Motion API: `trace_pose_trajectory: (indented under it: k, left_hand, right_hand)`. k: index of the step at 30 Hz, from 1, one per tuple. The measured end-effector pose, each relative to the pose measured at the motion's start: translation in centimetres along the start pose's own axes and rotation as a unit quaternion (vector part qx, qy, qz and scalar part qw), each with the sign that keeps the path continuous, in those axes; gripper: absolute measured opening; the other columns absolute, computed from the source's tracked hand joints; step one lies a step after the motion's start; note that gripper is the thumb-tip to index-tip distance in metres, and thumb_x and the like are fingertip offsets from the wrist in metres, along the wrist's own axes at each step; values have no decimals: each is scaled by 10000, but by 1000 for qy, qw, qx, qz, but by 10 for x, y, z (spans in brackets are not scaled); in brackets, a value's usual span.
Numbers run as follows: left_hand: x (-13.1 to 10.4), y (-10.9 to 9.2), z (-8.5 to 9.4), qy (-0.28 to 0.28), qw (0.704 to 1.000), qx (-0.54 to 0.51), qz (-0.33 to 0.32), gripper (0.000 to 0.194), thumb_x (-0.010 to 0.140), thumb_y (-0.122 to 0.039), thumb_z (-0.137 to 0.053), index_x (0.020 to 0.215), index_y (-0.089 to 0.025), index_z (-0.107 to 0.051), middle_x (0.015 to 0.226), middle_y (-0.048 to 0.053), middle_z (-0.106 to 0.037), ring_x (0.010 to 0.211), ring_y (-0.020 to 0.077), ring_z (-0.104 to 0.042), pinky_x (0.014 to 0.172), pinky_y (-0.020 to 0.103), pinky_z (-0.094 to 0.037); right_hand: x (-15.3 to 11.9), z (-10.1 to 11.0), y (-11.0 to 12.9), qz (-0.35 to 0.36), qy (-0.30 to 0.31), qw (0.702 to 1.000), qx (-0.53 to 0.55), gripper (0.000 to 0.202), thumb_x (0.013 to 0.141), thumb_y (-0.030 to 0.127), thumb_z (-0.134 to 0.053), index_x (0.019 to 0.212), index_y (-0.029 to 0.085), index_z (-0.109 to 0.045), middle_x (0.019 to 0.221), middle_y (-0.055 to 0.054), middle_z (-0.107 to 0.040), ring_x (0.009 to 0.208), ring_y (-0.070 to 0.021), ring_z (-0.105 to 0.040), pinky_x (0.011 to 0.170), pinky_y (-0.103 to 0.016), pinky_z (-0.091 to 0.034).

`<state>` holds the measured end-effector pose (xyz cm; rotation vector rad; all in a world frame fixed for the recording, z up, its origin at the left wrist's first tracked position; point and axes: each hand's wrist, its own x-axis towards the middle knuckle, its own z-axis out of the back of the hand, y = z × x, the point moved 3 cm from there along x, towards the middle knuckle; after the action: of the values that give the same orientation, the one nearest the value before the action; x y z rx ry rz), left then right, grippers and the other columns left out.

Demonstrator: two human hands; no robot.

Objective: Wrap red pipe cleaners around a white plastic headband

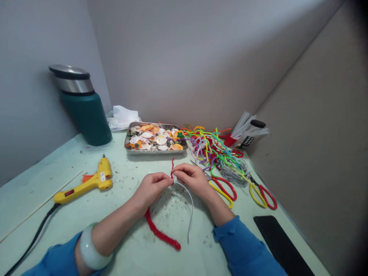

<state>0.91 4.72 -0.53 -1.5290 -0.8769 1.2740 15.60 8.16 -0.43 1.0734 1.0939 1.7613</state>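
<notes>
A thin curved headband has one half wrapped in fuzzy red pipe cleaner and the other half bare and pale. Around its top, my left hand is closed in a pinch on the headband, where the red wrapping ends. Close beside it, my right hand pinches a thin red pipe cleaner, whose free tip sticks up between the hands. The fingertips of both hands nearly meet. Part of the wrapped side is hidden behind my left hand.
A yellow glue gun lies left, near a thin stick and a green bottle. A metal tray of shells stands behind. Right are pipe cleaners, two pairs of scissors, a jar and a black strip.
</notes>
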Motion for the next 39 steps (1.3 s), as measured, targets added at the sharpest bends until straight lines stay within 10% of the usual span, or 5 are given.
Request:
trace_pose_trajectory:
  k: [21,39]
  left_hand:
    - [1,6,4,30,991,-130,-19,186,740,-338,-616,712,-175,-531,451,-105,-251,361,38,-166,323,178,-112]
    - [1,3,5,3,990,-137,-18,199,730,-334,-638,822,-166,-585,452,-110,-240,375,36,-155,335,172,-112]
  right_hand:
    - [-1,2,3,82,53,992,-84,190,837,319,-594,847,166,-707,774,-40,-666,715,-136,-593,667,-240,-444]
    - [-4,-4,-5,-96,108,987,72,340,744,460,-648,731,120,-656,525,36,-479,465,-68,-397,446,-204,-296]
